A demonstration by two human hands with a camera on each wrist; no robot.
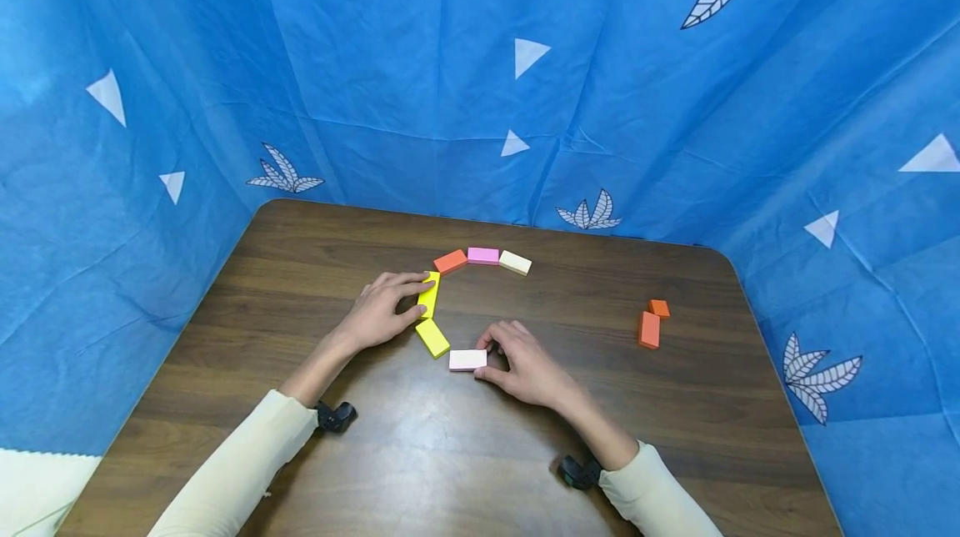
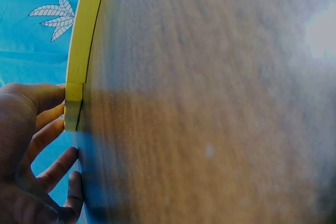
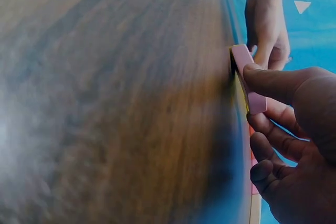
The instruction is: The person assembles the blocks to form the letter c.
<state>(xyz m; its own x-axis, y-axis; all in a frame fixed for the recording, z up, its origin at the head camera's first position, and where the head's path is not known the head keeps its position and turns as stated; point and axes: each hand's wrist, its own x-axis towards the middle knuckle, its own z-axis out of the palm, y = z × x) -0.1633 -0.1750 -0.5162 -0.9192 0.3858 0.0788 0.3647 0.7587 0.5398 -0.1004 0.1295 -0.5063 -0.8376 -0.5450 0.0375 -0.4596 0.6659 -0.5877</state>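
Right hand (image 1: 528,366) pinches pale pink block (image 1: 468,360) at its right end, thumb opposite fingers. Block: plain oblong, about midway between table (image 1: 600,287)'s left and right edges, long axis roughly parallel to far edge. Left hand (image 1: 382,310) holds bright yellow block (image 1: 430,295), thumb and fingertips, long axis near-to-far.

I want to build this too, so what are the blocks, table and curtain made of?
Blocks: perhaps painted wood, maybe plastic; smooth, flat colour and crisp edges. Table: wood or a wood-look covering, slightly shiny, with brown grain lines and a pale glare. Curtain: probably thin printed cloth, mostly dull, since it creases and hangs in soft folds.
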